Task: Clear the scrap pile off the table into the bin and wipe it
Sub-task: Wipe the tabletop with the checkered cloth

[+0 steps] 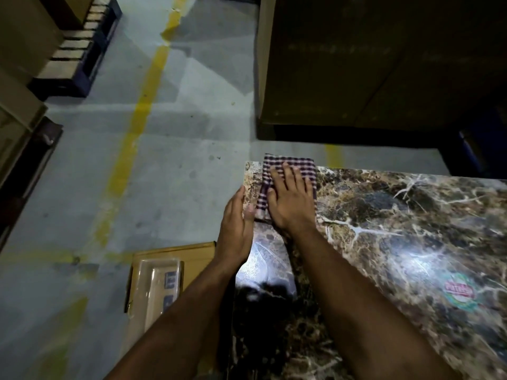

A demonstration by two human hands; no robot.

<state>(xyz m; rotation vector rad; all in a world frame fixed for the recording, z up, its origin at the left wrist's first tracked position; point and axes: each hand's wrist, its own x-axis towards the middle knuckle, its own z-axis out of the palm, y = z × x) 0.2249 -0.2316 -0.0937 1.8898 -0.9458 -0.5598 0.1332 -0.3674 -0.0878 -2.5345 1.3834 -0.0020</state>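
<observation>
A checked purple-and-white cloth (285,165) lies folded on the far left corner of the marble-patterned table (397,229). My right hand (290,201) lies flat on the cloth, fingers spread and straight, pressing it onto the tabletop. My left hand (236,229) is held edge-on against the table's left rim, fingers straight and together, just beside the cloth. Below that rim, on the floor, stands an open cardboard box (197,256) serving as the bin, with a clear plastic tray (159,283) inside it. No scraps show on the tabletop.
The grey concrete floor (178,119) with yellow painted lines spreads to the left. A large cardboard carton (370,64) stands right behind the table. Pallets with boxes (76,48) sit at the far left. A round sticker (459,292) is on the tabletop at the right.
</observation>
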